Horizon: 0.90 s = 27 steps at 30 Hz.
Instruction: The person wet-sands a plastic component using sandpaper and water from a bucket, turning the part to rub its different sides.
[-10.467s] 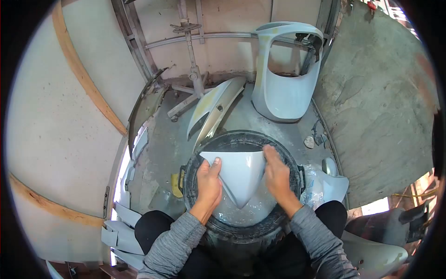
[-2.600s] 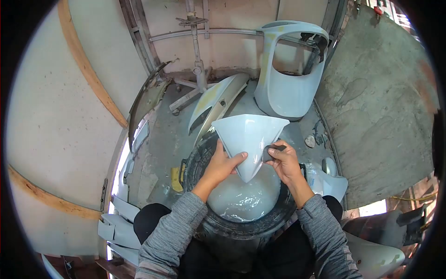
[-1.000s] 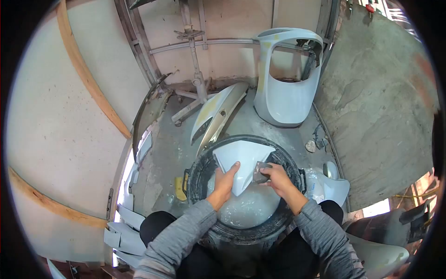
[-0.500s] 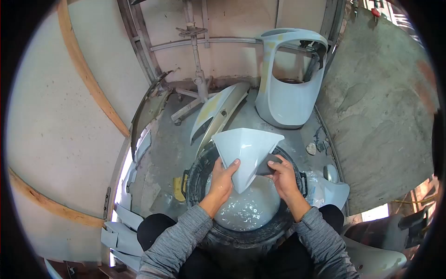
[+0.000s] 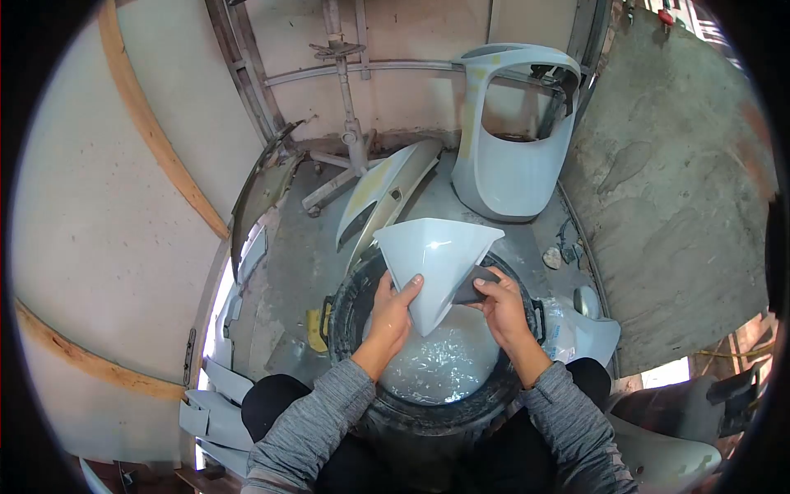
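At centre, the left hand (image 5: 390, 319) clasps a glossy pale tapered panel (image 5: 432, 262) above a black tub (image 5: 344, 306) of cloudy liquid; the right hand (image 5: 504, 311) pinches a dark pad (image 5: 473, 286) at its right edge. Seemingly a rubbing step; another stroke calls for steady left-hand support.

The triangular panel (image 5: 432, 267) at the centre is glossy pale blue-grey; the pad (image 5: 471, 286) at its right edge is dark grey. Below, the tub (image 5: 349, 317) is black streaked with chalky grey, its water (image 5: 440, 362) cloudy whitish grey. The sleeves (image 5: 317, 412) are heathered grey, the trousers (image 5: 276, 405) black. Towards the upper right, the large shell (image 5: 510, 185) is pale blue with yellowish patches. On the left, orange-brown wooden strips (image 5: 148, 128) cross an off-white wall (image 5: 90, 222).
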Available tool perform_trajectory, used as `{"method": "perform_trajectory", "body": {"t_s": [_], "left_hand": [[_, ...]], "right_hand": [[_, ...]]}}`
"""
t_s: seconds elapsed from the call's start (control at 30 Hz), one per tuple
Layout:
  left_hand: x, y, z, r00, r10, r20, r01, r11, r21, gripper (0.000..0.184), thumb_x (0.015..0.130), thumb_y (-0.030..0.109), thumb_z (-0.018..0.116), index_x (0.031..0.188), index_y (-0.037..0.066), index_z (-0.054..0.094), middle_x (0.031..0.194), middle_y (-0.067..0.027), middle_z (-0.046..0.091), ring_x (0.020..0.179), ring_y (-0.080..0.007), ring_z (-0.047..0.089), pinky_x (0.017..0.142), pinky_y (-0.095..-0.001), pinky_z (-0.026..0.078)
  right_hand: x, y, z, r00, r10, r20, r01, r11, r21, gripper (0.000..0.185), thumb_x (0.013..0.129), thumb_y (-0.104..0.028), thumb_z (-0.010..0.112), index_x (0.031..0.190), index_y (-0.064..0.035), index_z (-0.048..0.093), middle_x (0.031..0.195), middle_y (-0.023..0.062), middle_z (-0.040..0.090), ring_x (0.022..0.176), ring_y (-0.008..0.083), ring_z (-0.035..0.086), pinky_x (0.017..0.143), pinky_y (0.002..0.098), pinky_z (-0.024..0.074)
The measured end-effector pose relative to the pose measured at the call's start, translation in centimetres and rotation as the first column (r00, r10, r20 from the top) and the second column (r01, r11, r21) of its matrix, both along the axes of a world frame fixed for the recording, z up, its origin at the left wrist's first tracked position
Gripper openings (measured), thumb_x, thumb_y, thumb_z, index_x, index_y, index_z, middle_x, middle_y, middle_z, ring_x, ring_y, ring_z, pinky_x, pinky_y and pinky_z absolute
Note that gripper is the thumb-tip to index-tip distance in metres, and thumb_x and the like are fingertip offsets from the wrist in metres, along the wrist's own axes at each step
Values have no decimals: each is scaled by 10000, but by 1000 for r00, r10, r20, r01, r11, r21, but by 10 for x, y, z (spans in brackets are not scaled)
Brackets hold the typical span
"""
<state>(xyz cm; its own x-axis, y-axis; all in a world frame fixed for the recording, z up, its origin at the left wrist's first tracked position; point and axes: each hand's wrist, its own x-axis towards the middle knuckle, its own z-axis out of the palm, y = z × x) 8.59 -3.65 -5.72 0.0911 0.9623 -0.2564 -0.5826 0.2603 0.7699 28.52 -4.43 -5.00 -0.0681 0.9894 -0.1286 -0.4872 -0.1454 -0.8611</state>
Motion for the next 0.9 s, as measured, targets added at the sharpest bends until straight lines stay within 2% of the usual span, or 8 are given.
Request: {"method": "perform_trajectory", "body": {"t_s": [0.07, 0.47, 0.77, 0.9], "left_hand": [[0, 1, -2, 1000, -2, 9, 2, 1000, 7, 672, 947, 94, 700, 1488, -28, 322, 1357, -191, 556, 1252, -256, 564, 1066, -371, 450], [-1, 4, -12, 999, -35, 38, 34, 999, 34, 681, 942, 128, 713, 1486, -16, 330, 1366, -181, 550, 1260, -260, 557, 1077, -389, 443], [-1, 5, -15, 999, -29, 23, 29, 999, 17, 669, 941, 135, 717, 1479, -20, 351, 1365, -174, 555, 1259, -258, 553, 1071, -380, 438], [0, 4, -12, 999, -34, 25, 33, 999, 19, 660, 943, 130, 713, 1475, -26, 354, 1361, -172, 555, 1270, -259, 542, 1068, -381, 440]], "right_hand": [[-2, -1, 2, 1000, -26, 9, 26, 1000, -13, 200, 918, -73, 592, 1101, 2, 626, 1026, 115, 705, 915, 223, 709, 816, 409, 597], [0, -1, 0, 1000, -7, 25, 6, 1000, 14, 216, 917, -78, 591, 1113, 6, 624, 1041, 126, 709, 931, 220, 709, 876, 396, 573], [-2, -3, 4, 1000, -22, -2, 22, 1000, 7, 208, 910, -62, 590, 1101, 14, 622, 1033, 126, 707, 918, 222, 714, 822, 377, 596], [-1, 0, -1, 999, -32, -4, 32, 999, 8, 212, 911, -55, 585, 1105, 23, 620, 1032, 127, 706, 923, 224, 711, 839, 384, 594]]}}
